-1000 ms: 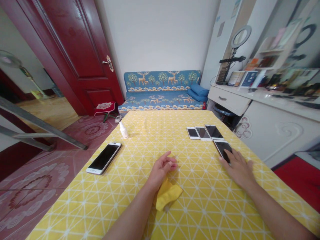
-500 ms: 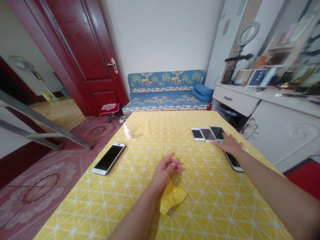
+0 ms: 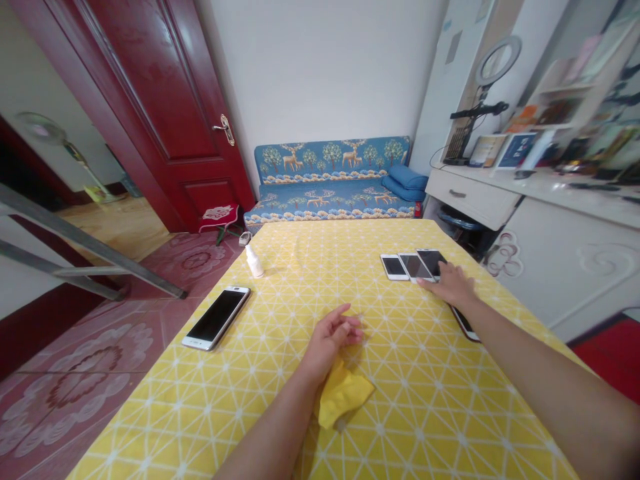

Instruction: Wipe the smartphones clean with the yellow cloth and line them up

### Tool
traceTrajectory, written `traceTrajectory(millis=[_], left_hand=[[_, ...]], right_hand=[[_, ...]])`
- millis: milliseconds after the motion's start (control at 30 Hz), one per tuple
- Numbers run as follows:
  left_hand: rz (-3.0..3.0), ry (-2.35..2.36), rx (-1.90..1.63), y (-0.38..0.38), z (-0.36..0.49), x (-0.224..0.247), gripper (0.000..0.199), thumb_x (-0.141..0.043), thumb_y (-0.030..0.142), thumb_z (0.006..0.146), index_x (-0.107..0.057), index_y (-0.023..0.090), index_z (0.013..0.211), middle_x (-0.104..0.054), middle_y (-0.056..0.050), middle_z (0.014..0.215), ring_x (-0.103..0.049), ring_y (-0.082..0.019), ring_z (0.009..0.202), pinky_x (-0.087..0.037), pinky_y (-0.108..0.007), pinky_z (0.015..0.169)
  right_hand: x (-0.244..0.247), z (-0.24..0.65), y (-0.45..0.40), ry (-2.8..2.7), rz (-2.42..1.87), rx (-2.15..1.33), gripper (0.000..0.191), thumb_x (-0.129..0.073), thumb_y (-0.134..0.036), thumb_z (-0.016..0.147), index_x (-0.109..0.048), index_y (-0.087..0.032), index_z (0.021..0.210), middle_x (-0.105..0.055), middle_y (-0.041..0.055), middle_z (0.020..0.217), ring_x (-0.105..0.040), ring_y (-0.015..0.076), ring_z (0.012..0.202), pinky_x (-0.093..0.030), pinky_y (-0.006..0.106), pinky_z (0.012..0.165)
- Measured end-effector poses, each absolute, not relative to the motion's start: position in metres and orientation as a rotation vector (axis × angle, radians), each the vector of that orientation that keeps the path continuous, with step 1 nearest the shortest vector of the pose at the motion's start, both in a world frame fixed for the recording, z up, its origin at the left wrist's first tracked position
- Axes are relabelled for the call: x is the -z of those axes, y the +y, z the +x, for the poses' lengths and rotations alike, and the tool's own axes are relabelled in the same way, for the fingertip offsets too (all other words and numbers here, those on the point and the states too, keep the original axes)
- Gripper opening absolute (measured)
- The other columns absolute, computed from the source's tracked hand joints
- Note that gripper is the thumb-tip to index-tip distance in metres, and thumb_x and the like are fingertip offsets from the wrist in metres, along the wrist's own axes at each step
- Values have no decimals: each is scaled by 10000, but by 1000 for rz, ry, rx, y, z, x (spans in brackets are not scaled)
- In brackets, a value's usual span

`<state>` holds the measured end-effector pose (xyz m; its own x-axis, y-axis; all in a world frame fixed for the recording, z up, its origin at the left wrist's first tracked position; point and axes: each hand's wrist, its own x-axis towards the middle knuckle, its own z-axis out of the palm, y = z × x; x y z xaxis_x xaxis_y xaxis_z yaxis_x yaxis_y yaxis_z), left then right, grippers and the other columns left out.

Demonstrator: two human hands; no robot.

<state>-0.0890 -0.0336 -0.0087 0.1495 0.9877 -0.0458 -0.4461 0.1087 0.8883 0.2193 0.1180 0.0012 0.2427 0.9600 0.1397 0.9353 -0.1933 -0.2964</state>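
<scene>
- Right hand (image 3: 451, 285) lies open and flat, fingers spread and empty, reaching forward across the table's far right side; it grips nothing that shows.
- Dark-screened phone (image 3: 465, 324) lies partly under that palm, its long axis slanting from upper left to lower right; the hand covers its upper end.
- Three phones (image 3: 415, 266) sit side by side just ahead of the right fingertips, long axes pointing roughly away from the person; the right hand is far nearer to them than the left.
- Left hand (image 3: 333, 340) rests in a loose half-curl, holding nothing, near the table's middle.
- Yellow cloth (image 3: 344, 397) lies crumpled just below the left hand, beside the wrist; whether they touch is hard to tell.
- White-framed smartphone (image 3: 216, 318) lies well left of both hands, slanted, beyond the left hand's reach-side, with small white spray bottle (image 3: 255, 261) farther ahead.
- Yellow patterned tablecloth (image 3: 425, 400) covers the table under everything.
</scene>
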Motion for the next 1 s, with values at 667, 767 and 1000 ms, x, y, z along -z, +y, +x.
traceTrajectory(millis=[667, 767, 1000], left_hand=[[725, 941, -1540, -23, -109, 8, 455, -688, 312, 730, -584, 136, 1137, -673, -67, 882, -622, -133, 748, -509, -295, 733], [799, 1045, -1567, -22, -120, 6, 446, -687, 349, 715, -612, 140, 1102, -669, -70, 893, -622, -149, 764, -511, -309, 731], [1618, 1819, -1358, -23, -203, -13, 441, -526, 381, 799, -614, 165, 1173, -648, -128, 1111, -573, -272, 1078, -429, -410, 933]], right_hand=[[-13, 13, -69, -2393, -1369, -525, 140, -494, -108, 819, -596, -198, 852, -646, 38, 906, -599, 180, 811, -351, 265, 667], [1, 13, -57, -2161, -1427, -544, 104, -477, -177, 858, -579, -186, 876, -654, 53, 879, -595, 189, 821, -360, 267, 702], [9, 17, -50, -1939, -1372, -748, 78, -504, -245, 833, -556, -198, 801, -608, 1, 720, -550, 144, 674, -330, 225, 604]])
